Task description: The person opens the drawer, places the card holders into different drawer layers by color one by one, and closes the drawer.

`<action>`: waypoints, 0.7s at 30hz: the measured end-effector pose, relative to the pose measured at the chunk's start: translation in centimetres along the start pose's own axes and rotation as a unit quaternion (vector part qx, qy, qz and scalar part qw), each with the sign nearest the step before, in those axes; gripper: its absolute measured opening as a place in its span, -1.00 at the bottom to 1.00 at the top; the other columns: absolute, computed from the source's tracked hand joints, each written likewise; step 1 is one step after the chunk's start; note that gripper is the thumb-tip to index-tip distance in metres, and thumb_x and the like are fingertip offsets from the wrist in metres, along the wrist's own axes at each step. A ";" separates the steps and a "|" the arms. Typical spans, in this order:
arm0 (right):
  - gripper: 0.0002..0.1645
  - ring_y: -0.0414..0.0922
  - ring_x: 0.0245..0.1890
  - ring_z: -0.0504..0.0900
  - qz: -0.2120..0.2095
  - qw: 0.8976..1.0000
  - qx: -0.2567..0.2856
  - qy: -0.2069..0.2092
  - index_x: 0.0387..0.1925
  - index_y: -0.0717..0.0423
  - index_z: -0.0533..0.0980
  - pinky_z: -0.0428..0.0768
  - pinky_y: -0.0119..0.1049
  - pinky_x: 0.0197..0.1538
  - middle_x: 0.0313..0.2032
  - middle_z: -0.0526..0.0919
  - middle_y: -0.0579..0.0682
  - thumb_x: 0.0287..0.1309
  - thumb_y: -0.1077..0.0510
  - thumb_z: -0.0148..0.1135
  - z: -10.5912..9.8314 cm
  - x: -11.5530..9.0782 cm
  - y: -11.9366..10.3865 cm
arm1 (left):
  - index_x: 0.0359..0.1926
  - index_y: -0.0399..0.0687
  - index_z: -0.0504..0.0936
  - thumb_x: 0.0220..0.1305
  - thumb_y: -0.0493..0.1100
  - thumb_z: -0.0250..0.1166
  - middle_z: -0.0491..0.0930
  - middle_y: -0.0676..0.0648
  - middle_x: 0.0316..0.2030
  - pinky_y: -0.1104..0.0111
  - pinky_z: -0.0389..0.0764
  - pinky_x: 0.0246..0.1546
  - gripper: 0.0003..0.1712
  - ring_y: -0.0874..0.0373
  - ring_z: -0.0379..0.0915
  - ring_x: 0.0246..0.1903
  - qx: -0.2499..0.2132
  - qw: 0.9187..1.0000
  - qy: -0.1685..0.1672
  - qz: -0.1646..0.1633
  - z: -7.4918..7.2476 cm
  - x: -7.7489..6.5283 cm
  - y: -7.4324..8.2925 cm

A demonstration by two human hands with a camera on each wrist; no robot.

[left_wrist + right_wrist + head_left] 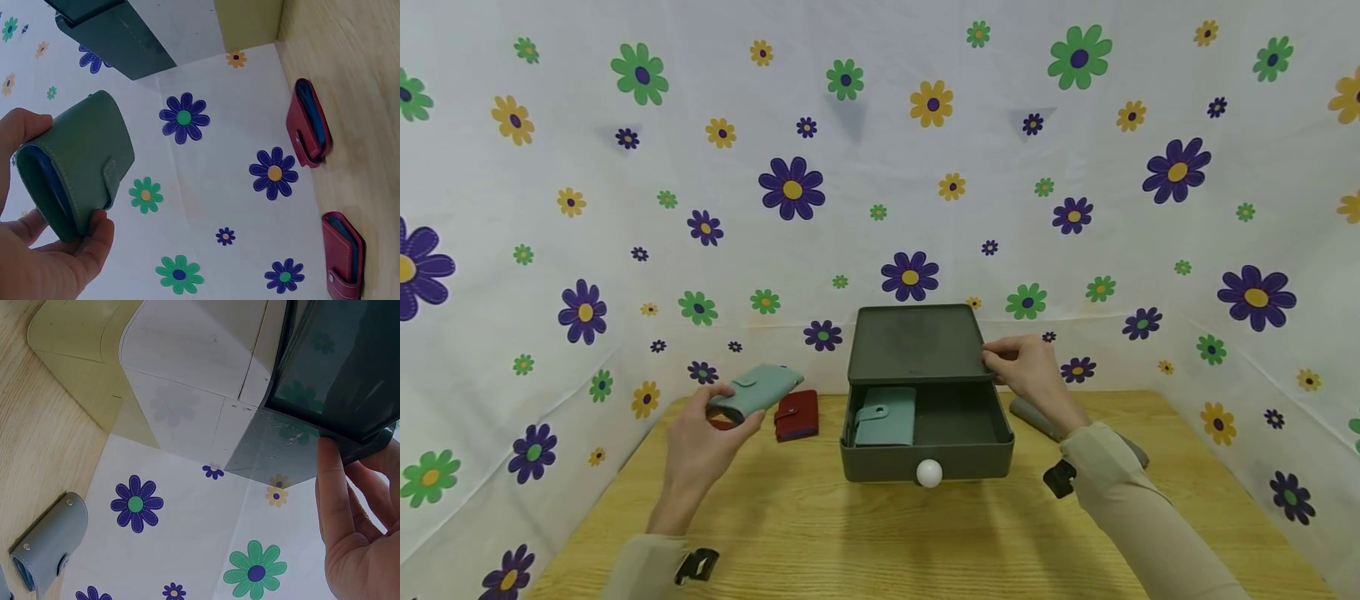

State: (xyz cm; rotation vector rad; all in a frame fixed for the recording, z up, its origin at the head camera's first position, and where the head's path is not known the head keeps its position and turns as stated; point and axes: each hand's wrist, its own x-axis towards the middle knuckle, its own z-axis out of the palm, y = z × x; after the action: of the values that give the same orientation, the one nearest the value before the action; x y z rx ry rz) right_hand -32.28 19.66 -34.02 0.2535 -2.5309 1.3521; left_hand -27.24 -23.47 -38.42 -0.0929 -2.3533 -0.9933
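My left hand (703, 437) holds a light green snap-button card wallet (760, 390) between thumb and fingers, raised left of the drawer cabinet (917, 342). In the left wrist view the wallet (81, 156) hangs tilted, its strap at the lower edge. The cabinet's dark green top drawer (966, 417) is pulled out and has a white round knob (929, 473). Inside it, at the left, lies another light green card wallet (887, 417). My right hand (1033, 371) pinches the cabinet's top at its right front corner; the right wrist view shows fingers (334, 487) against that dark green edge.
Two red card wallets stand on the wooden table at the left, one (797, 415) in plain sight, another (345, 259) mostly behind my left hand. Grey wallets (53, 540) lie on the right, partly under my sleeve. White (187, 350) and yellow (75, 356) tiers sit beneath the top drawer.
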 end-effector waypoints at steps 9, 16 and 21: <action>-0.70 0.01 -0.25 0.76 0.000 1.000 -0.002 0.002 0.00 0.31 0.63 0.72 -0.29 -0.26 -0.09 0.69 0.30 0.31 0.23 0.19 0.0 -0.1 0.0 | 0.01 -0.19 0.51 -0.01 -0.15 0.54 0.60 -0.34 0.02 0.58 0.56 -0.25 -0.42 -0.17 0.60 -0.05 -0.060 0.996 0.036 0.062 0.4 0.0 2.6; -0.70 0.02 -0.23 0.76 -0.001 1.000 -0.003 0.002 0.00 0.31 0.63 0.72 -0.29 -0.26 -0.09 0.69 0.30 0.31 0.23 0.19 0.0 0.0 0.0 | 0.01 -0.22 0.51 -0.02 -0.20 0.55 0.59 -0.28 0.05 0.51 0.50 0.06 -0.43 -0.08 0.57 -0.01 -0.101 0.991 0.025 0.079 0.6 -0.2 4.3; -0.69 0.02 -0.23 0.75 0.002 1.000 -0.004 0.002 0.00 0.30 0.63 0.72 -0.29 -0.26 -0.09 0.69 0.29 0.31 0.23 0.19 0.0 0.0 0.0 | 0.01 -0.23 0.51 -0.03 -0.29 0.53 0.54 -0.26 0.11 0.80 0.34 -0.01 -0.44 -0.10 0.55 0.03 -0.145 0.983 0.000 0.115 1.0 -0.4 5.1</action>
State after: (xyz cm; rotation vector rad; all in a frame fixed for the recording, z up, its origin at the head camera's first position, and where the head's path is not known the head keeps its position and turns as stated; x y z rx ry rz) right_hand -32.25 19.65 -34.02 0.2447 -2.5341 1.3427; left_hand -25.99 -19.03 -35.93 -0.4656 -2.1222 -1.2091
